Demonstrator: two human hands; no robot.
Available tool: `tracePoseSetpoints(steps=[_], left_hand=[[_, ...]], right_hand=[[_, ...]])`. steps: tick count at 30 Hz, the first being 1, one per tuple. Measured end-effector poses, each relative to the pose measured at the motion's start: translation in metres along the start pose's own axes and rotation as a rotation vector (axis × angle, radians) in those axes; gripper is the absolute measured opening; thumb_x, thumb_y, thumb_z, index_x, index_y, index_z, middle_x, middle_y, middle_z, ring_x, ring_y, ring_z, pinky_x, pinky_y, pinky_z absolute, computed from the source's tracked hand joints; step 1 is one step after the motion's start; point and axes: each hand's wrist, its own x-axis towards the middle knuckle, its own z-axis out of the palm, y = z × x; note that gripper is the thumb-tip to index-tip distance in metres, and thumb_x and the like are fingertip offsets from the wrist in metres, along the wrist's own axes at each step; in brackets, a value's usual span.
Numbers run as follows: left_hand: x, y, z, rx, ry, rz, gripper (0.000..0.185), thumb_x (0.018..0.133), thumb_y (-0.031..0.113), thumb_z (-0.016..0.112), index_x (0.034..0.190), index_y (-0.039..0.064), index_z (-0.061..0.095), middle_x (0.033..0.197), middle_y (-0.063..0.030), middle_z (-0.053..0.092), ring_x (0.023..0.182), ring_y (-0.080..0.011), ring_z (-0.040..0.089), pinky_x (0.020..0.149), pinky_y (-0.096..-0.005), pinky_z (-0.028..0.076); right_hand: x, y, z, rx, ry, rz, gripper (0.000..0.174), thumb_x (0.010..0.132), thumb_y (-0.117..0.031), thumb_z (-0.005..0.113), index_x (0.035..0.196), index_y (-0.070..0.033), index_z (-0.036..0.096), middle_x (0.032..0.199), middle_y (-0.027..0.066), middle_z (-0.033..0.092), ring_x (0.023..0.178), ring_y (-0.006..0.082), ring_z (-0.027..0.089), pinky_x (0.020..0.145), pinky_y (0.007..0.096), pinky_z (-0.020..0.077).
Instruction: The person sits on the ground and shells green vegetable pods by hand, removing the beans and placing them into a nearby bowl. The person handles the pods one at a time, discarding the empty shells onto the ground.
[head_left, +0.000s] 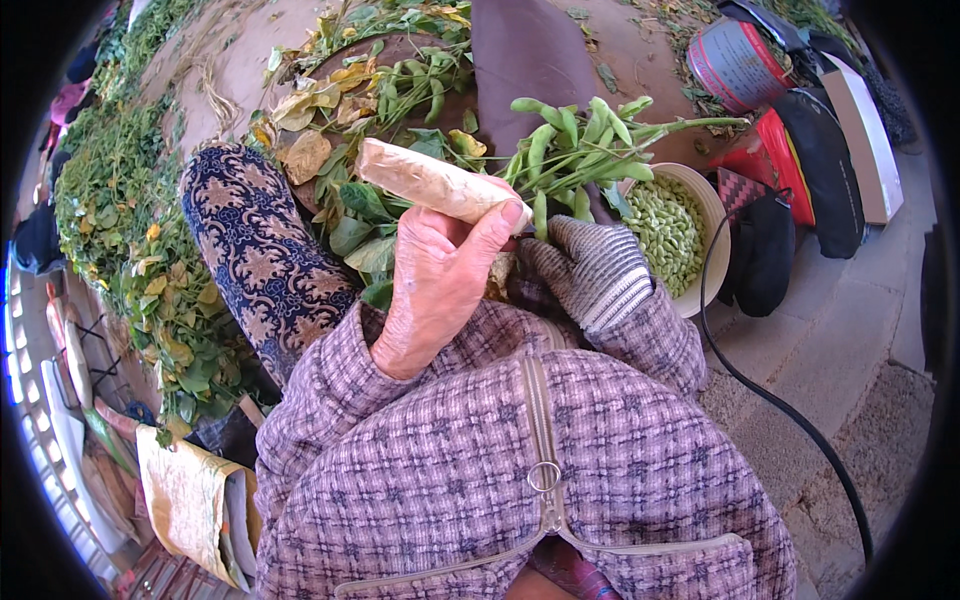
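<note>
My bare left hand (442, 277) is closed around a thick, pale wrapped handle (420, 176). The handle slants from upper left down to the thumb, and whatever it is fixed to is mostly hidden. My right hand (592, 266), in a grey striped knit glove, has its fingers curled at the base of a cut soybean plant (600, 142) with plump green pods. One pod (540, 215) hangs between the two hands. The stalk's thick end points right, over a cream bowl (716, 262) holding many shelled green beans (664, 232).
Leaves and podded stalks (412, 86) lie on a round tray ahead. A large heap of bean plants (120, 225) is at left. Right of the bowl are a printed bucket (739, 64), a red bag (780, 165), black shoe-like items (761, 255) and a black cable (787, 409).
</note>
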Motion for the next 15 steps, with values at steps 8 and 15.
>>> tracePoseSetpoints(steps=[8,15], left_hand=[[0.002,-0.007,-0.005,0.236,-0.059,0.147,0.014,0.089,0.007,0.062,0.101,0.000,0.062,0.089,-0.0042,0.064,0.079,-0.0083,0.058,0.072,-0.0209,0.047],[0.005,-0.007,-0.003,0.141,-0.048,0.142,0.015,0.085,0.010,0.066,0.095,-0.001,0.063,0.079,0.0003,0.061,0.072,-0.0063,0.052,0.067,-0.0232,0.044]], right_hand=[[-0.007,0.002,-0.009,1.138,-0.280,0.336,0.023,0.089,-0.020,0.062,0.100,-0.001,0.066,0.081,0.0086,0.064,0.074,0.0165,0.058,0.070,0.0309,0.0506],[0.001,0.010,0.019,0.508,0.158,0.014,0.023,0.085,-0.016,0.064,0.098,0.003,0.064,0.103,0.0213,0.058,0.091,0.0312,0.060,0.080,0.0363,0.0491]])
